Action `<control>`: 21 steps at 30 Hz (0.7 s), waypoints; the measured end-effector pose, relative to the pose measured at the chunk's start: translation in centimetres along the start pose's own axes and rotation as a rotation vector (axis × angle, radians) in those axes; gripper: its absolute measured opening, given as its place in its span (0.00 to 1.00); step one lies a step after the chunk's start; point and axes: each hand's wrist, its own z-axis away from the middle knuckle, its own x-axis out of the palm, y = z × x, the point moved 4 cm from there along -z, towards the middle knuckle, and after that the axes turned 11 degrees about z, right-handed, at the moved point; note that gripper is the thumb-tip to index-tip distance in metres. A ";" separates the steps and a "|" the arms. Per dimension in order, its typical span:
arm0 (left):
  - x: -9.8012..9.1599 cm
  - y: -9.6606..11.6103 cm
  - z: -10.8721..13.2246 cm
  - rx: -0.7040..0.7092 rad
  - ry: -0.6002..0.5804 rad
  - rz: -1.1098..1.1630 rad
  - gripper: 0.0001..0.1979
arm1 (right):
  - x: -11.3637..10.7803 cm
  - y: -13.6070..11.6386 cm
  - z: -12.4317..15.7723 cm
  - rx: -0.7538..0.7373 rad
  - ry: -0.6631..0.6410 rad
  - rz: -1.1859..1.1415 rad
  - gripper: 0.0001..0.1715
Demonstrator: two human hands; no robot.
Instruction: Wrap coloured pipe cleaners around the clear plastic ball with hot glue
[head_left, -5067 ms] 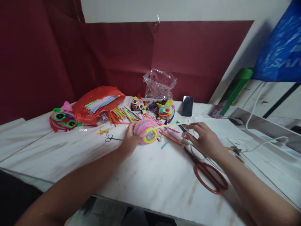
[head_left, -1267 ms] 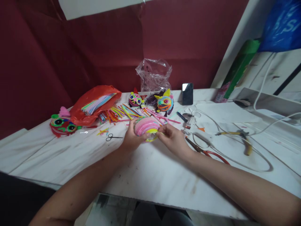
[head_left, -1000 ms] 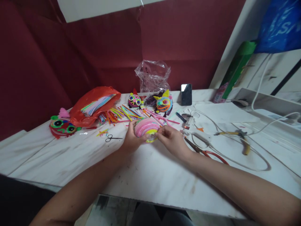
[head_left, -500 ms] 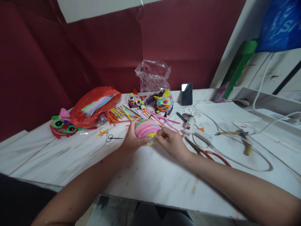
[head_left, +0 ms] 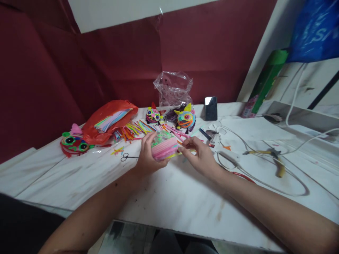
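My left hand point(head_left: 148, 157) is wrapped around a round craft ball point(head_left: 164, 145), banded in pink strands with a green patch on its upper side. From the ball's lower edge a yellow pipe cleaner point(head_left: 174, 155) runs to the right. My right hand point(head_left: 200, 155), thumb and fingers pinched, has hold of this strand just beside the ball. Behind the ball lie loose coloured pipe cleaners point(head_left: 137, 127). Close to my right forearm are a white glue gun point(head_left: 229, 155) and red scissor handles point(head_left: 245, 177), partly covered by the arm.
Small scissors point(head_left: 125, 157) lie left of my left hand. Decorated animal heads point(head_left: 75, 144) and a red plastic bag point(head_left: 92, 121) stand along the back. A phone point(head_left: 211, 108) leans upright. On the right are yellow-handled pliers point(head_left: 279, 167) and a looping white cable point(head_left: 293, 195).
The ball has turned, showing more green on top. My right hand has moved a little right, drawing the yellow pipe cleaner out from the ball. The forearm now covers more of the red-handled scissors.
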 end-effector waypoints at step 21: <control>0.3 -0.3 0.6 -0.008 -0.001 0.043 0.46 | 1.8 1.2 -0.1 0.019 -0.179 -0.229 0.43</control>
